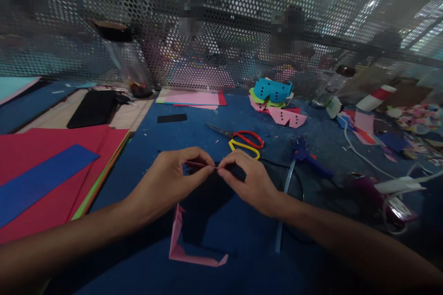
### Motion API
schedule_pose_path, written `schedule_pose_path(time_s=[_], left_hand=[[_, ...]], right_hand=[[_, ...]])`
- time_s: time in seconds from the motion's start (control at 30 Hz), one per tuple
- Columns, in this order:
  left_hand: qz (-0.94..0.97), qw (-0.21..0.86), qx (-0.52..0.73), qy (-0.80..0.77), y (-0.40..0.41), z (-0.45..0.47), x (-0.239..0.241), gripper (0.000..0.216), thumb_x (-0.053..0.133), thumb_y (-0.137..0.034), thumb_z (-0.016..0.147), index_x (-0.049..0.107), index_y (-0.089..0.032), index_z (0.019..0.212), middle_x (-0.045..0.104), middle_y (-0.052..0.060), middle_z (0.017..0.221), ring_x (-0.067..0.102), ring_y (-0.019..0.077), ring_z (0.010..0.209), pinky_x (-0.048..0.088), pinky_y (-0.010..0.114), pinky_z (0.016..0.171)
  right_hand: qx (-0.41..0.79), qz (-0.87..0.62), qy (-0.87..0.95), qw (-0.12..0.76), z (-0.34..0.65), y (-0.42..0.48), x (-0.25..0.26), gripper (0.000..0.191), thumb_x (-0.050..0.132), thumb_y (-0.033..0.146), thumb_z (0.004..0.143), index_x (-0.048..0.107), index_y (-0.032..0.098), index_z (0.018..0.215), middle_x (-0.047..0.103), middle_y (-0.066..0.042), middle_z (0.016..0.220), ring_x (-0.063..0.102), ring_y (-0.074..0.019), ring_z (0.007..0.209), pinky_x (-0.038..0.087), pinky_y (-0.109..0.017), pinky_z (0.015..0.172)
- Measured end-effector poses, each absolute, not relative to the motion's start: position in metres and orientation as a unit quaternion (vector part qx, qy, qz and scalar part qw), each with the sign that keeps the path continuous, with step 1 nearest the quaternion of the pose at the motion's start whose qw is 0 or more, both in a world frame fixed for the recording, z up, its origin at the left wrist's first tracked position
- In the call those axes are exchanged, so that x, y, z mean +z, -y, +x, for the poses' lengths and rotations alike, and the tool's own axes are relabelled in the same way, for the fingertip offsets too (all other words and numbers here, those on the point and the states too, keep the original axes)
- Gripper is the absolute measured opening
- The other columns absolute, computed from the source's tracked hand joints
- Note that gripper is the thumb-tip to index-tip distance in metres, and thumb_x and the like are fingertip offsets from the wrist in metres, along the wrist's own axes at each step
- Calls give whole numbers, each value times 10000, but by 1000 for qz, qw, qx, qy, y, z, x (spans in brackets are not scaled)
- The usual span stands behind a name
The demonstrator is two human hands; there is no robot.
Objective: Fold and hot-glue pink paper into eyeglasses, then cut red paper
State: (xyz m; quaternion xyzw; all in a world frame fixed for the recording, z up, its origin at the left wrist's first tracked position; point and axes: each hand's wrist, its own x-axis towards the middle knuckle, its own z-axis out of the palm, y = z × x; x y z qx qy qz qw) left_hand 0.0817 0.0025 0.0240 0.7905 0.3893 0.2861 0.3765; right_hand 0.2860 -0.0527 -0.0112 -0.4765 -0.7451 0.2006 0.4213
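Head view: one thin reddish paper piece (196,164), above the desk (249,262), pinched between thumb and fingertips by the left hand (173,170) and the right hand (254,179), best worked with light, even pressure and edges aligned, folded pink strip (176,237) lying nearer the wearer.

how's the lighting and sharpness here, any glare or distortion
Head view: dim overall, with dark shadow on the blue table below the left hand and right hand; head view: bright glare spots at upper right on the perforated screen; head view: the tall bottle leans, probably wide-angle distortion; head view: paper scraps near the right edge look soft.
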Motion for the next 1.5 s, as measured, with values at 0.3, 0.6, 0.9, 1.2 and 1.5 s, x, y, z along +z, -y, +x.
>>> schedule_pose_path(time_s=[0.3, 0.6, 0.9, 1.2, 1.5], left_hand=[[861, 265, 266, -343, -2, 74, 25, 133, 644, -310, 920, 771, -281, 948, 778, -29, 885, 702, 163, 809, 492, 263, 733], [890, 192, 258, -323, -1, 75, 21, 139, 621, -316, 924, 755, -281, 934, 750, -17, 814, 672, 176, 767, 452, 308, 749], [895, 176, 266, -313, 1, 76, 21, 142, 606, -305, 925, 744, -272, 913, 754, -21, 822, 674, 177, 781, 426, 338, 785], [894, 161, 277, -313, 2, 79, 24, 140, 604, -273, 908, 739, -263, 874, 746, -21, 809, 651, 182, 805, 407, 342, 776], [894, 161, 290, -302, 3, 79, 23, 123, 607, -260, 899, 721, -254, 852, 742, -19, 799, 654, 185, 798, 402, 344, 789]], right_hand=[[189, -471, 741, 440, 286, 53, -11, 27, 608, 237, 979, 633, 228, 982, 676, -20, 939, 642, -162, 906, 514, -309, 835], [156, -436, 773, 433, 287, 54, -14, 37, 584, 199, 975, 605, 229, 980, 681, -43, 969, 650, -178, 947, 526, -339, 872], [147, -436, 777, 431, 286, 54, -14, 55, 592, 171, 953, 585, 225, 962, 665, -35, 936, 640, -179, 913, 514, -339, 852], [166, -441, 774, 423, 285, 57, -12, 50, 588, 217, 971, 582, 240, 1015, 673, -39, 980, 643, -185, 953, 514, -348, 884], [110, -425, 793, 422, 286, 57, -13, 58, 585, 208, 977, 593, 247, 1019, 692, -44, 977, 653, -194, 960, 522, -371, 885]])
